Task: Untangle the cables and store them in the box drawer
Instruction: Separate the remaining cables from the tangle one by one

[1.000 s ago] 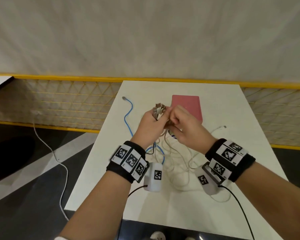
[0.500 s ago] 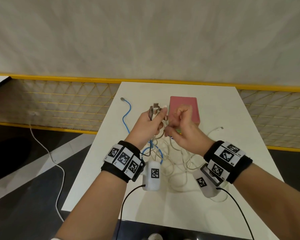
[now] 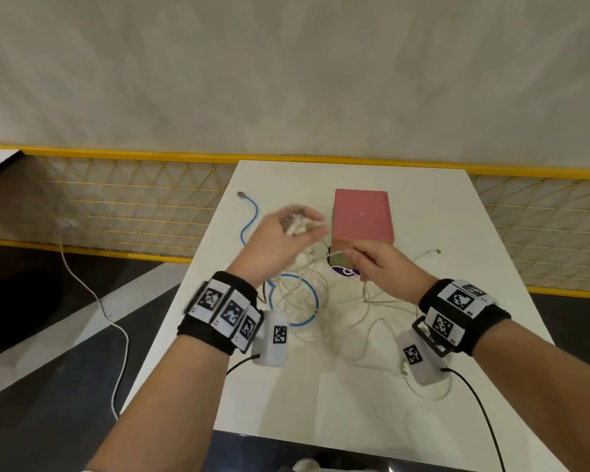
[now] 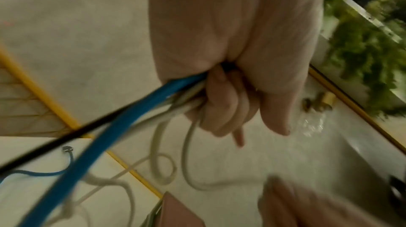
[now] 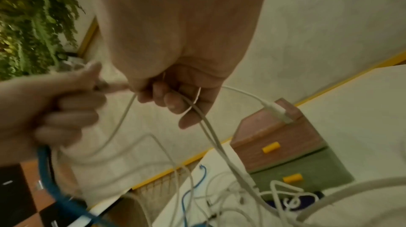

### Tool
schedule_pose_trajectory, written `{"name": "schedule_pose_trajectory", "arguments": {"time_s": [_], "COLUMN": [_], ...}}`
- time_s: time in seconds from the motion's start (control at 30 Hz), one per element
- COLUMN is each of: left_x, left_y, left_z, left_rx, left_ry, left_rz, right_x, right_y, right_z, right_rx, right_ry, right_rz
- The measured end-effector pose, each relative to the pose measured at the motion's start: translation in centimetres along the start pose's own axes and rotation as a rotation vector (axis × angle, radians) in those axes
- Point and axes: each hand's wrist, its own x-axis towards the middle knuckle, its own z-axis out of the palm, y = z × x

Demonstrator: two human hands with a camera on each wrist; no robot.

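My left hand [image 3: 297, 226] is raised over the white table [image 3: 423, 369], blurred, gripping a bunch of cables. In the left wrist view its fingers [image 4: 219, 109] curl round the blue cable [image 4: 98, 144], white cables and a thin black one. My right hand [image 3: 361, 260] pinches a white cable [image 5: 211, 135] whose plug end [image 5: 276, 111] sticks out toward the pink box [image 3: 361, 216]. The box's front shows a pink drawer and a green drawer [image 5: 307, 173], both with yellow handles and closed. A tangle of white cables [image 3: 321, 318] and a blue loop [image 3: 293, 301] lies under my hands.
A dark purple item with white marking [image 3: 343, 271] lies in front of the box. The blue cable's free end [image 3: 242, 195] reaches the table's far left. A yellow mesh fence [image 3: 133, 206] borders the table, and a white cord [image 3: 92, 301] trails on the floor at left.
My hands, close together before, have drawn apart. The left went up and left with its bunch; the right dropped to the right, holding a white cable.
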Motion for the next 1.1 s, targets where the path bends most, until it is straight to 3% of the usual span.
{"name": "schedule_pose_trajectory", "arguments": {"time_s": [0.07,0.13,0.3,0.4,0.5,0.63,0.7,0.8,0.97,1.03,1.1], "left_x": [-0.4,-0.5,1.1,1.9,1.7,0.6,0.5,0.7,2.3,2.7,2.2], "left_y": [-0.5,-0.6,1.3,0.7,-0.6,-1.1,-1.0,0.1,0.8,-0.1,-0.6], "left_z": [1.4,2.1,-0.1,-1.8,-1.2,2.7,3.7,3.5,0.0,-0.5,0.4], "left_rx": [0.217,0.286,-0.155,-0.095,0.068,0.271,0.326,0.267,-0.011,0.071,0.116], "left_ry": [-0.179,-0.195,0.380,0.566,0.475,0.014,-0.098,0.042,0.510,0.533,0.408], "left_rz": [-0.055,-0.072,-0.081,-0.035,0.115,0.213,0.160,0.191,0.155,0.165,0.217], "right_x": [0.5,0.8,-0.3,-0.7,-0.5,0.5,0.8,0.7,-0.6,-1.1,-1.0], "right_y": [-0.9,-1.2,0.6,2.6,2.6,0.4,-0.8,-1.5,1.8,2.1,1.8], "right_z": [-0.4,-0.9,-1.6,-1.7,-1.8,-1.7,-1.9,-2.4,-2.1,-1.8,-1.6], "right_rx": [0.027,0.054,0.004,-0.079,-0.107,-0.132,-0.084,-0.060,-0.085,-0.092,-0.103], "right_ry": [0.042,0.074,-0.048,-0.037,-0.013,-0.004,0.011,0.027,-0.037,-0.030,-0.009], "right_rz": [-0.046,-0.070,0.027,0.066,0.068,-0.008,-0.051,-0.061,0.071,0.071,0.048]}}
